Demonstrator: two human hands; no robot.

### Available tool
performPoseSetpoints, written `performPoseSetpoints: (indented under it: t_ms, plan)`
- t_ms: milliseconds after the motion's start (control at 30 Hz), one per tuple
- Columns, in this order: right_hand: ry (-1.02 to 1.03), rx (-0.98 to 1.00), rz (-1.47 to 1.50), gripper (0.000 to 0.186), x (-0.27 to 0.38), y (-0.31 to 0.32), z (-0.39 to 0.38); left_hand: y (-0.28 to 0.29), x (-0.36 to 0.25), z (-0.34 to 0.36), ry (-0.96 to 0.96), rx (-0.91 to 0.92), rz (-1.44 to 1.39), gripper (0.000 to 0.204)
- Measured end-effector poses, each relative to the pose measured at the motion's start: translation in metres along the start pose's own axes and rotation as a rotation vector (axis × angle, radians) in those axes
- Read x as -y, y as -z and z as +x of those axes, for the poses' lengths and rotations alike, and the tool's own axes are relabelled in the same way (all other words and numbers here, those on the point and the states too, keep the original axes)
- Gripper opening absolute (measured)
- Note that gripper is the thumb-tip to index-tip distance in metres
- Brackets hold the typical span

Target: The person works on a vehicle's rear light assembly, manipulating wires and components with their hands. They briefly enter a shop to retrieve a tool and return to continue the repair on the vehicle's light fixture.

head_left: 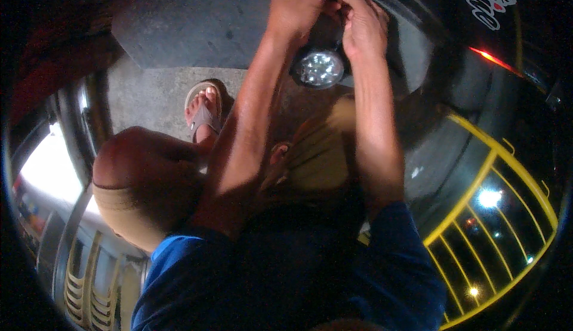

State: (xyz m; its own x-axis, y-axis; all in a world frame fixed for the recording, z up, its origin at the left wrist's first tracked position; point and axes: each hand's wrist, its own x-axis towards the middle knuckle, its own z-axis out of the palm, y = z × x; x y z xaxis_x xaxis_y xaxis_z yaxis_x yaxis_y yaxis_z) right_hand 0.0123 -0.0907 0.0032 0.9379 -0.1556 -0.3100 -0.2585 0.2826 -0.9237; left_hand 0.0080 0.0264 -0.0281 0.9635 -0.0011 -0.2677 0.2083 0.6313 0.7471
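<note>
Both arms reach up to the top of the view, where the hands meet beside a dark panel edge. My left hand (300,6) is closed, its fingertips pinched together close to the other hand. My right hand (365,25) is closed too, with thumb and fingers drawn together. Something thin and pale shows at the fingertips, but it is too small and dim to name. Just below the hands is a round lamp (320,68) with several bright LEDs in a dark rim. Whether it hangs or rests there is unclear.
A dark grey mat (179,24) covers part of the concrete floor (152,95). My sandalled foot (205,107) stands near its edge. At right are a yellow metal barrier (459,220) and a dark body panel with a red light strip (495,61). Pale chairs (89,283) stand lower left.
</note>
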Motion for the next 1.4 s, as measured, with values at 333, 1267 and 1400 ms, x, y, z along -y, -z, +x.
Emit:
performPoseSetpoints:
  t_ms: [333,1267,1400]
  plan:
    - [-0.022,-0.006,-0.047,0.013,0.002,-0.004,-0.002,-0.016,-0.014,-0.012,0.000,-0.154,0.089,0.010]
    - [0.026,0.029,0.009,0.008,-0.001,0.006,-0.012,-0.018,-0.017,-0.018,0.013,-0.087,-0.017,0.013]
    - [0.034,-0.005,0.074,0.011,0.009,0.004,-0.018,-0.016,-0.017,-0.017,0.011,-0.053,0.003,0.023]
